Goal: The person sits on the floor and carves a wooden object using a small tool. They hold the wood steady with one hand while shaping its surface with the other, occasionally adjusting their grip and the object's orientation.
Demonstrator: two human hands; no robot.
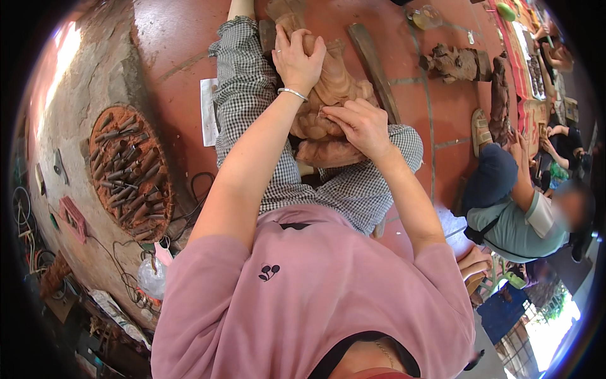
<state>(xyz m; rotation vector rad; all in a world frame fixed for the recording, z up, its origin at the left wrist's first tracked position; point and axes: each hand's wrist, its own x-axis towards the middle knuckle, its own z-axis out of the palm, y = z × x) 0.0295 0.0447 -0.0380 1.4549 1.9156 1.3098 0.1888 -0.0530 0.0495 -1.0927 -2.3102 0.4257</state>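
A carved light-brown wooden figure (334,76) lies between my legs, with rounded, fold-like shapes cut into its surface. On its upper part rests my left hand (298,60), fingers spread and laid over the wood, a bracelet at the wrist. Lower on the carving, my right hand (363,126) has thumb and fingertips pinched together close to the surface. Whatever lies in that pinch is too small to make out. My fingers and forearms cover parts of the figure.
Left of me, a round tray (93,174) holds many chisel-like tools (129,167) in sawdust. A wooden plank (374,72) lies right of the carving. Farther right are a rough wood piece (456,63) and a seated person (521,221). Black cables (120,268) run at lower left.
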